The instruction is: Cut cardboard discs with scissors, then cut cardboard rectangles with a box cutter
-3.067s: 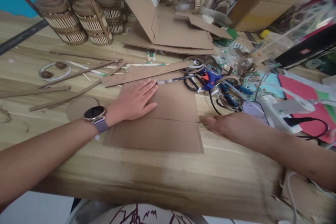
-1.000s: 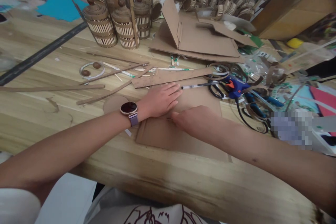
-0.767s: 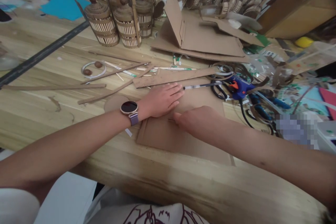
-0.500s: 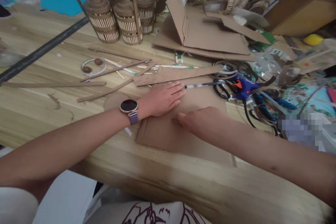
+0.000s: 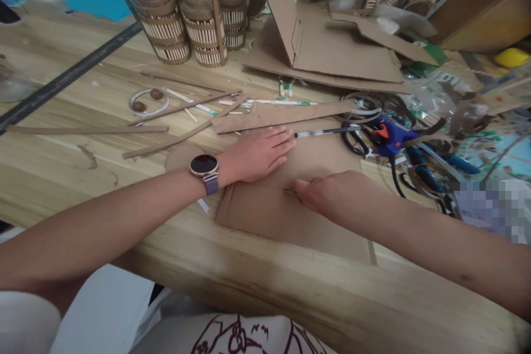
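Note:
My left hand (image 5: pixel 263 155), with a watch on its wrist, lies flat on a brown cardboard sheet (image 5: pixel 257 210), fingers stretched out. The sheet has a crease or slit line running across it below that hand. On this line my right hand (image 5: pixel 326 191) is closed in a pinch, low against the cardboard. A thin dark tip pokes out by its fingertips; the rest of what it holds is hidden. Just beyond my left fingertips lies a pen (image 5: pixel 327 131). A cardboard strip (image 5: pixel 282 115) rests above the hand.
Lidded stick-and-cardboard lanterns (image 5: pixel 164 25) stand at the back left, near folded cardboard (image 5: pixel 344 50). A blue glue gun (image 5: pixel 392 137), scissors (image 5: pixel 354 141) and plastic scraps crowd the right. Two brown balls (image 5: pixel 139 106) sit by a tape ring (image 5: pixel 166 104); thin strips (image 5: pixel 91 130) lie leftward.
My right hand has slid a little to the right along the line on the cardboard. My left hand stays pressed flat in the same place.

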